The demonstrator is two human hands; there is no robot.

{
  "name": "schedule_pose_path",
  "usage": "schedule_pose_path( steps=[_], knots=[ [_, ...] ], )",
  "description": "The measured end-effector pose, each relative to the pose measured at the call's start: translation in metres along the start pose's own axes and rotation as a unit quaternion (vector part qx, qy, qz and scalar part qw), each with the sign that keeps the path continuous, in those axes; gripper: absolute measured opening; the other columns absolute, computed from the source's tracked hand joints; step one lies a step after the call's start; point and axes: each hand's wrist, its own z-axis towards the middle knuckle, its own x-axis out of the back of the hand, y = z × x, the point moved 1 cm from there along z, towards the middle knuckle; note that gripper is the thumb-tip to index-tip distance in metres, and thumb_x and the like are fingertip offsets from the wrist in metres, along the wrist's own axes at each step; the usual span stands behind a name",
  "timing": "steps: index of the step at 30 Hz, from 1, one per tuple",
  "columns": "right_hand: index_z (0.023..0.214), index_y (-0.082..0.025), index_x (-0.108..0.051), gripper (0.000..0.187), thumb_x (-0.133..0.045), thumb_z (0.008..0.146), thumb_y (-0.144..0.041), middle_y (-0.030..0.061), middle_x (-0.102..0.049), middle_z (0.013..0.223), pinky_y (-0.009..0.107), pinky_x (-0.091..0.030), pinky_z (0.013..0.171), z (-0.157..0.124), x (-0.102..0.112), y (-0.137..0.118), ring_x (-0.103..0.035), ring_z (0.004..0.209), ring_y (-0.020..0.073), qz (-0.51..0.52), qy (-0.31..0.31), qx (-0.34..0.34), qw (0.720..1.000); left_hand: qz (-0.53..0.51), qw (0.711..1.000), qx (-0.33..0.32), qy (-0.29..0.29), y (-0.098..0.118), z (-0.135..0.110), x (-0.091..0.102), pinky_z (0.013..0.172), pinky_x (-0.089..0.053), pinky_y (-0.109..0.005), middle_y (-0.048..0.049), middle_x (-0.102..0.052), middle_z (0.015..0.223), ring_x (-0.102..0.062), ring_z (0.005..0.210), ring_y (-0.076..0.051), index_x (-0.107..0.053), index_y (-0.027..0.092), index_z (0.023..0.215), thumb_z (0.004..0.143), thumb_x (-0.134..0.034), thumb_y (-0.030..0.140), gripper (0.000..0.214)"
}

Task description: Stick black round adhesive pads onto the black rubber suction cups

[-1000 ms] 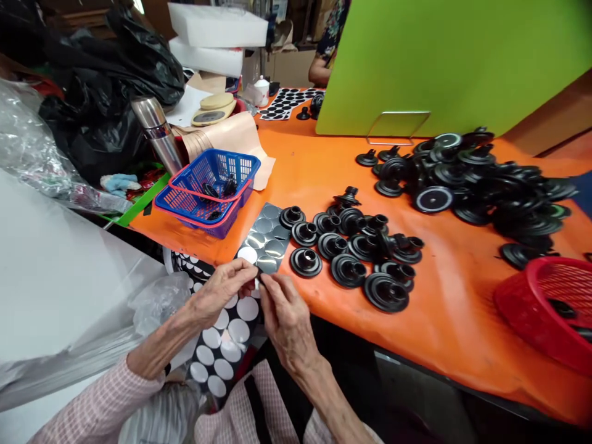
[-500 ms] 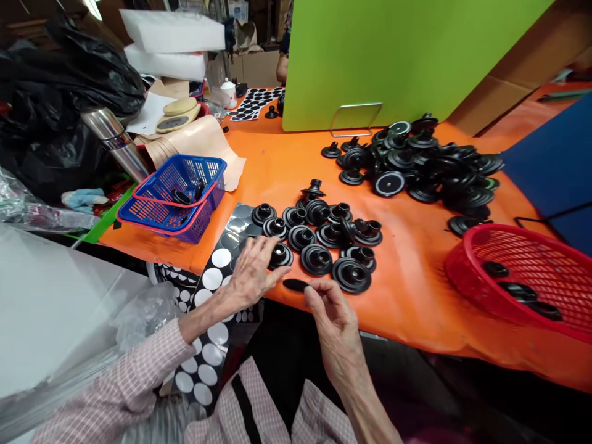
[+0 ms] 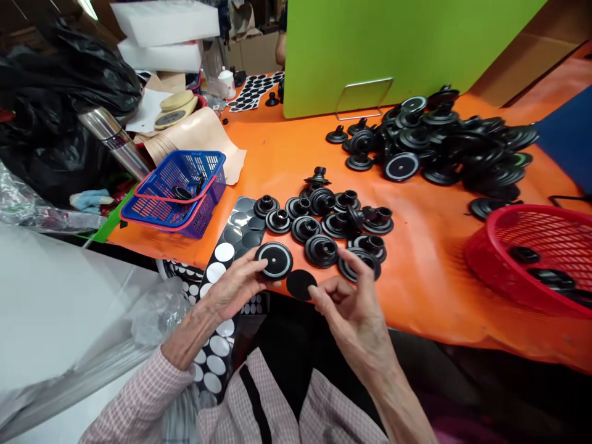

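My left hand [image 3: 234, 282] grips a black rubber suction cup [image 3: 274, 260] with its flat underside up, showing a silver ring. My right hand [image 3: 351, 314] pinches a thin black round disc [image 3: 300, 284] by its edge, beside that cup. Its index finger rises close to another cup [image 3: 359, 265]. Several black cups stand in a group [image 3: 319, 225] on the orange table [image 3: 277, 148]. Under my left wrist lies a glossy backing strip [image 3: 217, 308] with white circles, and its upper end [image 3: 245, 231] still carries dark discs.
A blue plastic basket [image 3: 173, 191] stands left of the cups, and a red basket [image 3: 531, 253] sits at right. A large heap of cups [image 3: 448, 148] lies before a green board [image 3: 393, 49]. Behind it stands a person's arm [image 3: 280, 52]. Black bags [image 3: 60, 105] fill the far left.
My left hand has lifted a cup and turned its underside up. My right hand has shifted slightly right with the black disc. The camera view has moved a little.
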Motion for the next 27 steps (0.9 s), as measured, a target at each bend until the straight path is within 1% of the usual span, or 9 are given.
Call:
schedule_pose_path(
  steps=[2, 5, 7, 9, 10, 13, 15, 21, 27],
  knots=[
    [0.099, -0.024, -0.053, 0.034, -0.071, 0.077, -0.041, -0.0055, -0.055, 0.064, 0.023, -0.044, 0.053, 0.001, -0.002, -0.002, -0.051, 0.056, 0.0110, 0.060, 0.000, -0.043, 0.997, 0.034, 0.999, -0.024, 0.008, -0.003, -0.004, 0.002, 0.081, -0.055, -0.035, -0.0064, -0.065, 0.105, -0.062, 0.090, -0.018, -0.063, 0.016, 0.104, 0.077, -0.071, 0.026, 0.030],
    [0.078, -0.020, -0.056, 0.032, -0.074, 0.073, -0.046, -0.0031, -0.054, 0.067, 0.023, -0.043, 0.057, 0.003, -0.006, -0.002, -0.050, 0.059, 0.0096, 0.115, -0.002, -0.101, 0.988, 0.046, 0.998, -0.037, 0.026, -0.006, -0.009, 0.004, 0.082, -0.056, -0.039, -0.0058, -0.062, 0.112, -0.064, 0.091, -0.019, -0.060, 0.020, 0.116, 0.075, -0.072, 0.025, 0.043],
    [0.074, -0.019, -0.058, 0.033, -0.075, 0.072, -0.047, -0.0037, -0.051, 0.066, 0.022, -0.042, 0.058, 0.004, -0.009, -0.001, -0.047, 0.060, 0.0094, 0.136, -0.005, -0.117, 0.984, 0.046, 0.998, -0.032, 0.027, -0.007, -0.012, 0.004, 0.084, -0.057, -0.042, -0.0057, -0.061, 0.114, -0.065, 0.093, -0.019, -0.059, 0.021, 0.120, 0.074, -0.073, 0.023, 0.048],
    [0.074, -0.019, -0.060, 0.032, -0.074, 0.072, -0.047, -0.0023, -0.051, 0.071, 0.023, -0.043, 0.062, 0.004, -0.013, 0.002, -0.048, 0.065, 0.0106, 0.131, 0.002, -0.118, 0.984, 0.043, 0.999, -0.029, 0.016, -0.008, -0.015, 0.004, 0.085, -0.057, -0.042, -0.0063, -0.061, 0.115, -0.065, 0.095, -0.020, -0.059, 0.021, 0.120, 0.074, -0.072, 0.021, 0.048],
    [0.074, -0.019, -0.061, 0.031, -0.073, 0.072, -0.047, -0.0004, -0.054, 0.077, 0.025, -0.045, 0.066, 0.004, -0.016, 0.004, -0.051, 0.071, 0.0118, 0.123, 0.012, -0.113, 0.986, 0.039, 0.999, -0.028, 0.009, -0.008, -0.016, 0.004, 0.085, -0.057, -0.042, -0.0064, -0.061, 0.116, -0.065, 0.095, -0.021, -0.059, 0.021, 0.121, 0.074, -0.072, 0.020, 0.048],
    [0.072, -0.019, -0.064, 0.027, -0.071, 0.075, -0.045, 0.0053, -0.058, 0.105, 0.030, -0.047, 0.083, 0.003, -0.025, 0.011, -0.055, 0.098, 0.0179, 0.105, 0.052, -0.087, 0.989, 0.025, 0.999, -0.023, -0.006, -0.010, -0.017, 0.003, 0.085, -0.058, -0.041, -0.0069, -0.062, 0.118, -0.065, 0.097, -0.022, -0.059, 0.021, 0.123, 0.073, -0.071, 0.017, 0.052],
    [0.071, -0.019, -0.065, 0.026, -0.069, 0.076, -0.044, 0.0065, -0.056, 0.111, 0.031, -0.046, 0.086, 0.002, -0.032, 0.014, -0.054, 0.105, 0.0198, 0.108, 0.074, -0.079, 0.988, 0.020, 1.000, -0.020, -0.014, -0.010, -0.018, 0.002, 0.085, -0.058, -0.041, -0.0075, -0.063, 0.118, -0.065, 0.100, -0.023, -0.059, 0.021, 0.123, 0.072, -0.071, 0.016, 0.052],
    [0.076, -0.018, -0.066, 0.025, -0.069, 0.074, -0.043, 0.0042, -0.058, 0.095, 0.029, -0.048, 0.076, -0.001, -0.045, 0.013, -0.057, 0.087, 0.0165, 0.133, 0.109, -0.094, 0.981, 0.015, 1.000, -0.019, -0.013, -0.013, -0.018, 0.001, 0.086, -0.058, -0.041, -0.0071, -0.066, 0.115, -0.067, 0.096, -0.022, -0.061, 0.021, 0.122, 0.072, -0.070, 0.013, 0.051],
    [0.073, -0.018, -0.066, 0.023, -0.071, 0.074, -0.041, 0.0027, -0.057, 0.093, 0.028, -0.047, 0.076, -0.001, -0.047, 0.012, -0.057, 0.087, 0.0154, 0.129, 0.122, -0.093, 0.980, 0.012, 1.000, -0.020, -0.003, -0.015, -0.018, 0.002, 0.087, -0.057, -0.042, -0.0082, -0.065, 0.119, -0.065, 0.103, -0.025, -0.062, 0.020, 0.124, 0.072, -0.070, 0.012, 0.053]
  ],
)
